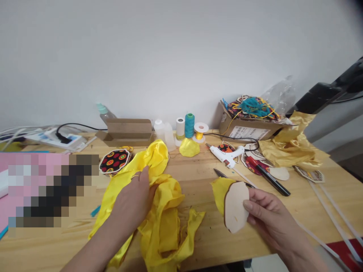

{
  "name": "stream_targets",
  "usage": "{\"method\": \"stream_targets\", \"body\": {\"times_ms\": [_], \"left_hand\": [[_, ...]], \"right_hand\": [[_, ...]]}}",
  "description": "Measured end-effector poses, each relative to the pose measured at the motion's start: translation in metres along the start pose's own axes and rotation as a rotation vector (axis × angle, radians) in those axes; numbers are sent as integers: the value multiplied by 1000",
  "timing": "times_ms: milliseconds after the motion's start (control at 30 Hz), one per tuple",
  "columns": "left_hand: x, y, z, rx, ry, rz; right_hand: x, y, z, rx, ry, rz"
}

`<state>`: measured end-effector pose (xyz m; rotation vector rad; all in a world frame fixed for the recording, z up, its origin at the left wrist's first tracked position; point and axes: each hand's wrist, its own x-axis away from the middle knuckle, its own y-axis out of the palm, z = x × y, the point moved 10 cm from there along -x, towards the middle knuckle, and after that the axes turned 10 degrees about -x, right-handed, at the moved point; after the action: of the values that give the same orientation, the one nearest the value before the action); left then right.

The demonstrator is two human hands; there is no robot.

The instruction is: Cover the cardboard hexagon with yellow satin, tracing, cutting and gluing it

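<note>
The left hand (133,198) lies half-curled on a loose heap of yellow satin (167,226), its fingers bent into the folds and a ring on 1 finger. Whether it grips the cloth or only presses on it, I cannot tell. The right hand (266,215), further right, is mostly closed, its fingers laid across a pale wooden cut-out (236,207) and its thumb hidden behind. It holds the cut-out upright, with a flap of the satin showing along the left edge.

Loose satin on that edge could slip away if the right hand's hold eased or shifted. A blade (219,173) lies on the wooden table (198,196) just far of the cut-out and could snag the cloth if the satin were dragged across it. Further right, a white hot-glue gun (227,155) and a red-capped black marker (268,182) sit within reach, so a wide swing of the fabric could catch them, and a hot nozzle could mark the satin
</note>
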<state>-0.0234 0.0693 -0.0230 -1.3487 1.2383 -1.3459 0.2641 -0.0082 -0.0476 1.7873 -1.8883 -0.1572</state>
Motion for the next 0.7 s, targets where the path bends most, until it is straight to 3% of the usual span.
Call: {"method": "stream_targets", "body": {"times_ms": [133,267,367,433,467,533,633,700], "left_hand": [[12,-29,-10,47,12,196],[55,-88,-26,204,42,629],[91,-111,-27,353,187,853],[95,-99,-16,578,363,749],[89,-82,-10,706,398,586],[75,-42,-8,850,254,299],[72,-17,0,795,144,216],[76,-21,20,665,280,242]], "right_hand": [[-1,0,0,9,0,-4],[-2,-2,2,-1,1,3],[-3,-1,4,-27,10,7],[-3,2,3,-41,12,2],[-3,2,3,-45,14,0],[-2,3,2,-45,16,-3],[-1,2,1,-38,14,-1],[-1,0,1,-38,12,-1]]}}
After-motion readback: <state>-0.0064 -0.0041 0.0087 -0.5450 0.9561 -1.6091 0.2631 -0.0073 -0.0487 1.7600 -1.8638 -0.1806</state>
